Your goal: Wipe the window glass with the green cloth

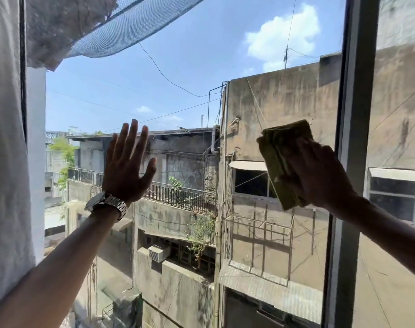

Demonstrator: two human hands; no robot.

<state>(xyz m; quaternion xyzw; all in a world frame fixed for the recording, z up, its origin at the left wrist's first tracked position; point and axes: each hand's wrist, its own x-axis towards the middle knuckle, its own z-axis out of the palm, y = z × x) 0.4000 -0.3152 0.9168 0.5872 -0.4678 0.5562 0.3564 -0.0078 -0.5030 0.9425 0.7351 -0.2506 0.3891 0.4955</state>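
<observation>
White curtain (5, 147) hanging at far left. Left hand (126, 169) lying flat on the window glass (190, 79), fingers spread, gripping nothing (metal watch (107, 205) on wrist). Right hand (317, 174) pressing the folded green cloth (276, 159) against the pane, just beside the grey frame (353, 138).

Folded green cloth (282, 162) seemingly pressed flat against window glass (190, 91).

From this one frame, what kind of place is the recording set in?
Probably an upper-floor room in a dense town: a large glass window pane in a grey metal frame, overlooking weathered concrete buildings and a railed rooftop.
</observation>
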